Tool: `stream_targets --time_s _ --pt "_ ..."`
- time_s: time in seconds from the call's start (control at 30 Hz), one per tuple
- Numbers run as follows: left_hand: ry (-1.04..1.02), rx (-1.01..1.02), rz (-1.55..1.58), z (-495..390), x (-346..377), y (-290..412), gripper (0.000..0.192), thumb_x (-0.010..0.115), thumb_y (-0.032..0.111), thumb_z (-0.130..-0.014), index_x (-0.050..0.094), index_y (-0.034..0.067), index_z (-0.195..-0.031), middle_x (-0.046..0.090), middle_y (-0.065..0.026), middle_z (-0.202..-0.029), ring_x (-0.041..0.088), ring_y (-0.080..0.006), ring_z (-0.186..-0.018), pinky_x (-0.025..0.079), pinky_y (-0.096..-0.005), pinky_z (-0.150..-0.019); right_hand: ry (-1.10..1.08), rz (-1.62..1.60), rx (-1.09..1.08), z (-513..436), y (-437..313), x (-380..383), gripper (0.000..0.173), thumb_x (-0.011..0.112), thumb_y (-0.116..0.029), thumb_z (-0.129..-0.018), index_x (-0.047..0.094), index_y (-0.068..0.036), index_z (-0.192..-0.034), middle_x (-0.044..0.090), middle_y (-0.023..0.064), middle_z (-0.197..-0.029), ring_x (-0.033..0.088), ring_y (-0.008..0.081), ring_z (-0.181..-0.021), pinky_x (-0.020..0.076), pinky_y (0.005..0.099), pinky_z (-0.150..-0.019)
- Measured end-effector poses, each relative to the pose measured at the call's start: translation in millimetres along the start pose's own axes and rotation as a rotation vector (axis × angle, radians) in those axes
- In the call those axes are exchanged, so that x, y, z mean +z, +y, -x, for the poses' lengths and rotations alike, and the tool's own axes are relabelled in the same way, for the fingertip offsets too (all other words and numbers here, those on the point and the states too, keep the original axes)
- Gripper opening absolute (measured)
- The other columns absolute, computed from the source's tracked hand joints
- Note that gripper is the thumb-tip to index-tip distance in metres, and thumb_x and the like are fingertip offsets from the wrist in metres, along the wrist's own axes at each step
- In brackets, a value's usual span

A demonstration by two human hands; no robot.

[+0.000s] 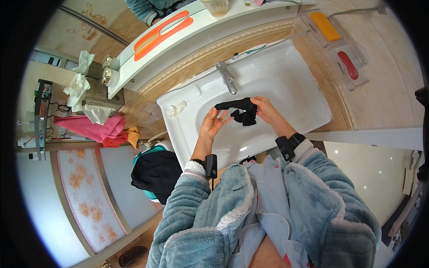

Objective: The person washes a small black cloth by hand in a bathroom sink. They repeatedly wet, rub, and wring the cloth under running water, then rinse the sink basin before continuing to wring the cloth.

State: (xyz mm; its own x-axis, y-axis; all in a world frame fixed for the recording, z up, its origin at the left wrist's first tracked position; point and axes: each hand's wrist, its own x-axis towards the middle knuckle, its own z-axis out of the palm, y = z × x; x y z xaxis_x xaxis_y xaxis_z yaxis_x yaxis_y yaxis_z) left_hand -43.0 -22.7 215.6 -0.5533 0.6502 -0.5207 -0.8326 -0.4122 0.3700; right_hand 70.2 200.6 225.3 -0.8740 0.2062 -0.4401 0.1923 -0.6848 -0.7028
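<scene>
A black cloth item (246, 106), perhaps a sock, is stretched between my two hands above the basin of a white ceramic sink (281, 80). My left hand (211, 124) pinches its left end between thumb and finger, with the other fingers spread. At the right end, my right hand (265, 109) grips the bunched fabric. More black cloth (244, 118) hangs or lies just below; whether it is a separate piece I cannot tell. The chrome faucet (227, 77) is just beyond the cloth, and no water is seen running from it.
A white crumpled item (176, 109) lies on the sink's left ledge. Orange combs (161, 35) and a plastic cup (216, 7) rest on the shelf (201, 37) above. Soap boxes (350, 67) are on the right wall. Black clothing (157, 172) covers a teal container at the left.
</scene>
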Motion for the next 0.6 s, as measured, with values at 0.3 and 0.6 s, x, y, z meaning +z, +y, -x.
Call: stream_targets --time_s 0.3,0.6 --pt "-0.140 -0.025 -0.260 2 7 15 0.019 0.060 0.005 -0.084 0.057 -0.004 -0.101 0.054 -0.0207 -0.118 0.056 -0.0304 -0.108 0.050 -0.0432 -0.092 0.027 0.280 0.032 0 3 -5 0.026 0.061 -0.025 -0.085 0.062 0.002 -0.086 0.060 0.0053 -0.077 0.057 0.0123 -0.068 0.0443 0.0259 -0.060" --pt "0.289 0.243 -0.994 -11 -22 4 0.017 0.060 -0.012 -0.073 0.062 0.003 -0.080 0.060 -0.0038 -0.072 0.057 -0.0122 -0.064 0.049 -0.0229 -0.059 0.147 0.651 -0.055 -7 0 -28 0.025 0.065 -0.026 -0.081 0.063 -0.002 -0.073 0.055 -0.0008 -0.067 0.048 0.0098 -0.063 0.0368 0.0267 -0.057"
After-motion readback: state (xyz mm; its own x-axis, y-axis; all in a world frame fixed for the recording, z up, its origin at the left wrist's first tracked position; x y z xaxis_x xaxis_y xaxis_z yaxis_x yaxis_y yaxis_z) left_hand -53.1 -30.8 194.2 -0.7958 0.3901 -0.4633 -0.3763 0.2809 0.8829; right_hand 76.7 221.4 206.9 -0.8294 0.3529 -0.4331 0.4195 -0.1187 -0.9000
